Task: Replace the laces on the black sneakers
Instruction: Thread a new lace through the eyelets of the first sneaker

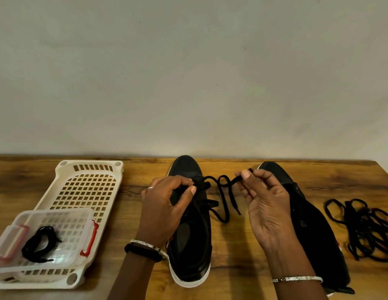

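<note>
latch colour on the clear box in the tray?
Red latches on the clear box. Head view, the only one, shows it.

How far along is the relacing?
Done: pile of laces lies at right, apparently removed. In hand: left hand and right hand thread a lace into the left sneaker near its toe. Left: its remaining eyelets, then the right sneaker; a coiled lace waits in the clear box.
</note>
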Demonstrator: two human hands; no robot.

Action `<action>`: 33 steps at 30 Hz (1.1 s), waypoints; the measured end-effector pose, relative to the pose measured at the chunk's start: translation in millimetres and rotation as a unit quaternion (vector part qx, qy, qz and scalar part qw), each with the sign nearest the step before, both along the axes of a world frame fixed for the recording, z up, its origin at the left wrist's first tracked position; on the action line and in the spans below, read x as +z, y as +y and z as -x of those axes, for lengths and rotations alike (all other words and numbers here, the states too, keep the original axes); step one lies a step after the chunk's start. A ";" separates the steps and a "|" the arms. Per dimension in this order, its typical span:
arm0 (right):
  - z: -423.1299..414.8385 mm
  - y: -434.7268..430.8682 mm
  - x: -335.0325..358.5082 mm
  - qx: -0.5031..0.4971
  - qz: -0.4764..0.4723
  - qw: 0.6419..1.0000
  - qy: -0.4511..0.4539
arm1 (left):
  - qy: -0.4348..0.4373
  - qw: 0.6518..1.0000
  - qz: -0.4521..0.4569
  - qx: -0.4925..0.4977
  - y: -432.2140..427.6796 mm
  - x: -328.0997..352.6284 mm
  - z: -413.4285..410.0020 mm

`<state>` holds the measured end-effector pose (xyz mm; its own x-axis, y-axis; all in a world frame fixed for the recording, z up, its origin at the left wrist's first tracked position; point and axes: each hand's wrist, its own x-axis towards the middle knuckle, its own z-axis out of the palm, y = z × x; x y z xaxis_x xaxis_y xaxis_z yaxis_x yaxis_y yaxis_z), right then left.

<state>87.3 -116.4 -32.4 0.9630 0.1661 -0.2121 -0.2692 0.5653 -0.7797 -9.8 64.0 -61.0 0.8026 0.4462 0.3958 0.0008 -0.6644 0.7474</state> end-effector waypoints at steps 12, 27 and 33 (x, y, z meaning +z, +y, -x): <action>4.5 -2.8 8.9 -0.014 0.126 0.980 -0.150 | 0.067 0.992 0.094 -0.047 25.5 14.4 25.1; 32.9 34.2 4.1 0.217 0.358 0.858 -0.297 | 0.149 0.947 0.272 -0.077 28.6 14.3 25.0; 32.3 32.5 0.9 0.198 0.375 0.845 -0.326 | 0.170 0.917 0.351 -0.087 32.6 12.7 25.3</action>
<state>55.0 -83.9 -31.5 0.8168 0.5563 0.1529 0.3031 -0.1883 -0.9342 -35.0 96.6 -48.3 0.9099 0.3482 -0.2255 0.2516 -0.0310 0.9673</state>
